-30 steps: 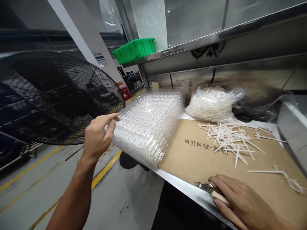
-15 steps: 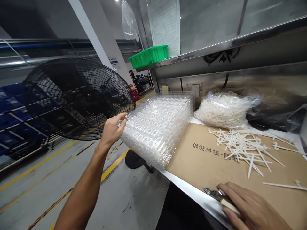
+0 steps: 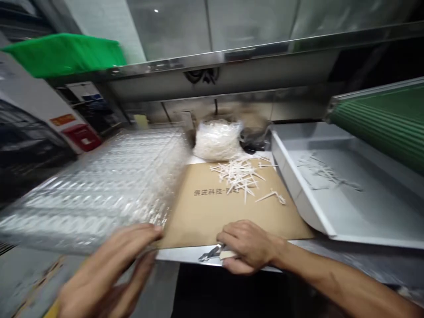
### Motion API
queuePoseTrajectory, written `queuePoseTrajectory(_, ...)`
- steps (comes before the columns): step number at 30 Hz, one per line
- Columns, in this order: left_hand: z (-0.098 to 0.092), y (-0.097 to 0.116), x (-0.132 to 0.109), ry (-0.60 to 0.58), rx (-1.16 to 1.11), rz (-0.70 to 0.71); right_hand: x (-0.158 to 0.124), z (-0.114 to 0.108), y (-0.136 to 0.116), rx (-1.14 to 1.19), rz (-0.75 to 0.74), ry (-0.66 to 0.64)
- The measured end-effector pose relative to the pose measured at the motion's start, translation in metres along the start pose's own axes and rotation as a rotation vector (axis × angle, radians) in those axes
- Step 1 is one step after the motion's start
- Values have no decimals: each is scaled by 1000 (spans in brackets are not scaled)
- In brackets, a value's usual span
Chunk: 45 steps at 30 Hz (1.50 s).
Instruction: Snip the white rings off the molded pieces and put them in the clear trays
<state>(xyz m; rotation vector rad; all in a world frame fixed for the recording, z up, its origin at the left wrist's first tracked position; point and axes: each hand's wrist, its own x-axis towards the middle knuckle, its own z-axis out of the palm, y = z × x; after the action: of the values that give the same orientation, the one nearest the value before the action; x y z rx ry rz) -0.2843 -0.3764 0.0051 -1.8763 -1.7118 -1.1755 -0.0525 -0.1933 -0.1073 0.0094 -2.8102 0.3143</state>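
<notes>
Along the bench edge (image 3: 179, 254), the right hand (image 3: 248, 247) holds small pliers (image 3: 210, 253).

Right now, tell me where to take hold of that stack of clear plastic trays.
Take the stack of clear plastic trays at its near corner beside the cardboard sheet, coming from the front with your left hand. That straight, flat edge faces you, and the corner is closest to your fingers. Span the full thickness if you can, since the layered trays may slide apart.

Plastic sprues (image 3: 236, 174) on cardboard (image 3: 212, 221), tray (image 3: 298, 190) right
</notes>
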Motion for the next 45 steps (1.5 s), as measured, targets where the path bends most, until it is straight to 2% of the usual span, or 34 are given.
queuePoseTrajectory(3, 65, 20, 19, -302, -176, 114, -2, 7, 0, -17, -70, 28)
queuePoseTrajectory(7, 157, 39, 59, -587, -302, 194, -4, 15, 0, -7, -160, 52)
queuePoseTrajectory(10, 218, 57, 80, -706, -275, 336, -6, 19, 2, -17, -191, 42)
queuePoseTrajectory(12, 251, 73, 87, -744, -225, 431, -6, 21, 5, -30, -192, 38)
queuePoseTrajectory(14, 276, 87, 90, -761, -178, 521, -7, 22, 7, -56, -179, 18)
queuePoseTrajectory(16, 291, 97, 94, -775, -149, 584, -7, 21, 8, -88, -152, -15)
queuePoseTrajectory(19, 290, 97, 102, -778, -185, 551, -7, 17, 8, -89, -134, -22)
queuePoseTrajectory(21, 274, 87, 107, -710, -314, 424, -7, 14, 5, -63, -137, 6)
queuePoseTrajectory(23, 253, 70, 103, -588, -457, 220, -7, 12, 2, -47, -133, 30)
queuePoseTrajectory(25, 230, 47, 88, -476, -537, -30, -7, 11, -1, -40, -119, 42)
queuePoseTrajectory(28, 202, 10, 49, -412, -636, -425, -7, 10, -3, -20, -112, 56)
queuePoseTrajectory(30, 189, -10, 23, -399, -686, -593, -7, 11, -4, -12, -124, 65)
queuePoseTrajectory(31, 183, -17, 12, -398, -683, -628, -7, 11, -4, -12, -129, 67)
queuePoseTrajectory(34, 170, -29, -6, -456, -565, -584, -8, 10, -5, 0, -131, 62)
queuePoseTrajectory(37, 158, -31, -9, -552, -396, -472, -7, 6, -6, 22, -107, 40)
queuePoseTrajectory(40, 149, -32, -9, -594, -246, -336, -6, 0, -5, 29, -72, -3)
queuePoseTrajectory(42, 146, -33, -9, -628, -206, -281, -6, -2, -5, 40, -49, -28)
queuePoseTrajectory(45, 144, -35, -9, -666, -228, -272, -7, -2, -4, 74, -10, -32)
